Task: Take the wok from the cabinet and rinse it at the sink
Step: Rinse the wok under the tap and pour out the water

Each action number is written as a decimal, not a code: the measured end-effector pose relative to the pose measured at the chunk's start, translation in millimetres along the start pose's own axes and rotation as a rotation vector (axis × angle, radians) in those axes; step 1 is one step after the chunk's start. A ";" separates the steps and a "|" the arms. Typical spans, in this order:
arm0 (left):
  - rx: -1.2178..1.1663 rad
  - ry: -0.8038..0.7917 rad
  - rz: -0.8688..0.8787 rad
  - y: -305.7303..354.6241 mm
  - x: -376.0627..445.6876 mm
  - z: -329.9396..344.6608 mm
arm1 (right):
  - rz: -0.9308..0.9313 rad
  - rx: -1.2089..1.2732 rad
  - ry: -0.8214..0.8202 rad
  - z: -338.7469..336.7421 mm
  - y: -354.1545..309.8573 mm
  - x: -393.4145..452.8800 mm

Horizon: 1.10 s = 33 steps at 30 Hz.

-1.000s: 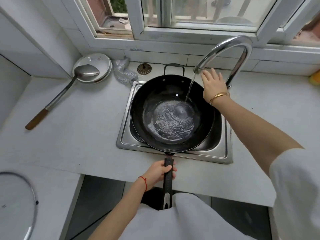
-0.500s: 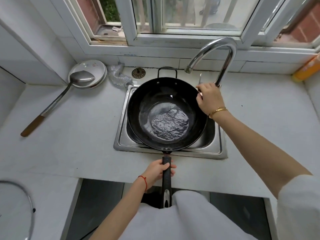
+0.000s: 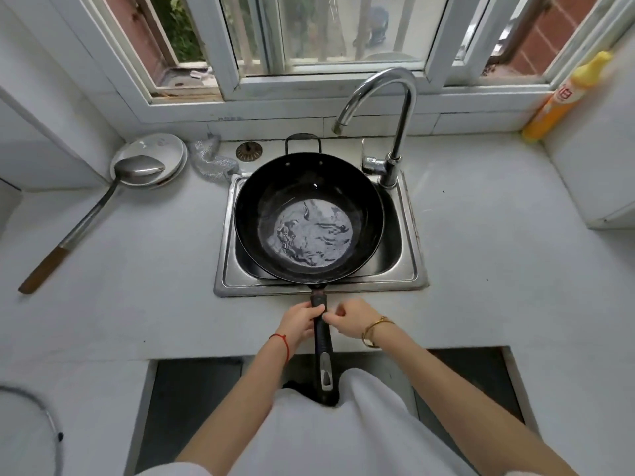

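A black wok (image 3: 271,197) rests across the steel sink (image 3: 410,269), with a pool of rippling water in its bottom. Its long black handle (image 3: 323,341) points back toward me over the counter edge. My left hand (image 3: 300,321) is wrapped around the handle near the wok. My right hand (image 3: 350,317) sits right beside the handle on the other side, fingers curled, fingertips touching or almost touching it. The curved chrome tap (image 3: 381,84) stands behind the wok and no water runs from it.
A metal ladle (image 3: 99,207) with a wooden grip lies on the left counter, its bowl on stacked plates (image 3: 161,146). A scrubber (image 3: 209,159) and a drain plug (image 3: 248,151) lie behind the sink. An orange bottle (image 3: 560,101) stands at the right wall. A glass lid (image 3: 31,431) is at bottom left.
The water stopped running. My right hand left the tap lever and came down to the wok handle beside my left hand. The view tilted back a little.
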<state>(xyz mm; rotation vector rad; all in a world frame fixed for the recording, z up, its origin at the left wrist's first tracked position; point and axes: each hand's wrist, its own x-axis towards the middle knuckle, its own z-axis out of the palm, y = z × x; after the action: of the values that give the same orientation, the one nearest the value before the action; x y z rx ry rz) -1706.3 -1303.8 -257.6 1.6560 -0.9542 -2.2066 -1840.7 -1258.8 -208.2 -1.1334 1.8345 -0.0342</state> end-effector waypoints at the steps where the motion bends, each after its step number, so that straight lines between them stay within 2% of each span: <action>1: -0.001 0.010 -0.005 -0.2 0.0 0.9 | 0.011 0.069 -0.041 9.7 -1.1 -0.1; 4: 0.033 0.046 -0.013 2.0 -1.8 4.8 | 0.083 0.312 -0.067 36.5 -8.7 1.1; 9: 0.085 0.049 -0.051 9.2 -5.7 7.4 | 0.182 0.836 0.086 66.1 -18.3 7.5; 11: 0.095 0.028 -0.057 11.3 -8.1 7.8 | 0.209 0.939 0.154 72.3 -22.9 4.8; 17: 0.096 0.016 0.074 6.6 -8.0 8.8 | 0.225 0.834 0.328 76.3 -29.4 -4.2; 22: 0.024 0.018 0.131 3.0 -16.6 17.3 | 0.240 0.783 0.392 72.6 -30.3 -10.0; 29: -0.216 -0.112 0.120 -0.3 -30.6 21.6 | 0.184 0.681 0.470 69.0 -28.4 -23.5; 33: -0.253 -0.161 0.125 -2.3 -37.8 26.9 | 0.114 0.629 0.498 70.4 -19.9 -33.3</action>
<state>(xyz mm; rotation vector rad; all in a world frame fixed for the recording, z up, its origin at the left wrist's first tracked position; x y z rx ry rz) -1717.7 -1272.2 -225.6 1.2902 -0.7546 -2.2925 -1772.3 -1217.2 -214.9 -0.5987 2.0909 -0.8322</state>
